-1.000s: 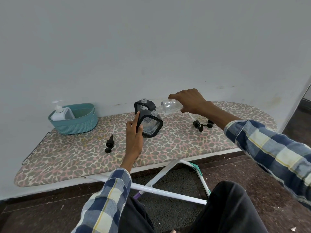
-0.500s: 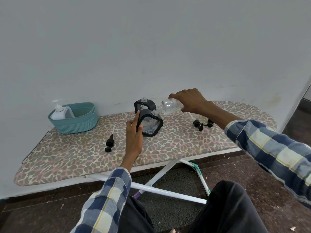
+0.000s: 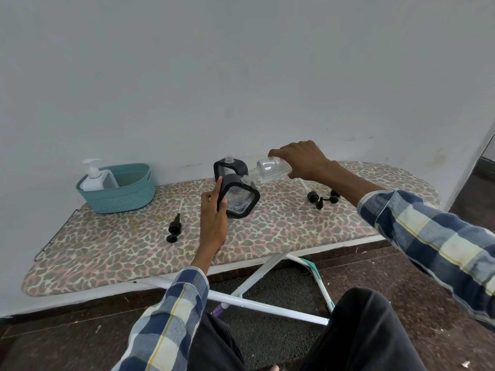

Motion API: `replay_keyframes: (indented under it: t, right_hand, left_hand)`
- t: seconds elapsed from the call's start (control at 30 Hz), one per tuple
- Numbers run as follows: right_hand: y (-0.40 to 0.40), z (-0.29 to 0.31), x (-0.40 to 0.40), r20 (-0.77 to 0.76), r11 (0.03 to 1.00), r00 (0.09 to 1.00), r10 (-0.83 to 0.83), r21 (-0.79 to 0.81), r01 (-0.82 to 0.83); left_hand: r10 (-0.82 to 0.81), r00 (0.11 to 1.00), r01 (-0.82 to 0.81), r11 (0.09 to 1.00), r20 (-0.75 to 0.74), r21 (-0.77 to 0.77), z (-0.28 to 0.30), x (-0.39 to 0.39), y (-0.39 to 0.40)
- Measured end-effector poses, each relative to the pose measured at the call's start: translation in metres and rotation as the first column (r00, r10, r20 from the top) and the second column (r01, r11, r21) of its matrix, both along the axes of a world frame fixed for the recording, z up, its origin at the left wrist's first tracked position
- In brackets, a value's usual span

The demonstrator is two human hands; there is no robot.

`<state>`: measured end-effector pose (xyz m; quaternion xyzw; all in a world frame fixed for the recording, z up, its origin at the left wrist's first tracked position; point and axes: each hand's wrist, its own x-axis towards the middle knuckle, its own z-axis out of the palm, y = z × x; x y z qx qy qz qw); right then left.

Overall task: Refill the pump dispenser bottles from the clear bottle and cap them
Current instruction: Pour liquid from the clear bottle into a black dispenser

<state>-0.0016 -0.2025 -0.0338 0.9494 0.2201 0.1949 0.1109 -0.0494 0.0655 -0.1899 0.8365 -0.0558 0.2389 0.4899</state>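
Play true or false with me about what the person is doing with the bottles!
1. The right hand tips the clear bottle toward a black-framed bottle. True.
2. The left hand lies flat on the ironing board. False: it holds the near black-framed bottle.
3. The blue basket holds a white pump bottle. True.
4. Both black-framed bottles have their pumps screwed on. False: the near one and the second black-framed bottle behind it have open necks, and black pumps lie loose on the board.
5. The basket sits on the floor. False: it stands on the board.
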Motion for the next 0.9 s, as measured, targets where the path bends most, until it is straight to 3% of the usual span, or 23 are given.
replay_keyframes:
  t: [0.9]
  right_hand:
    - [0.0021, 0.0029, -0.0037, -0.009, 1.000, 1.000, -0.015, -0.006, 0.015]
  left_hand:
    - [-0.001, 1.000, 0.001, 1.000, 0.006, -0.012, 0.0005, -0.0013, -0.0003]
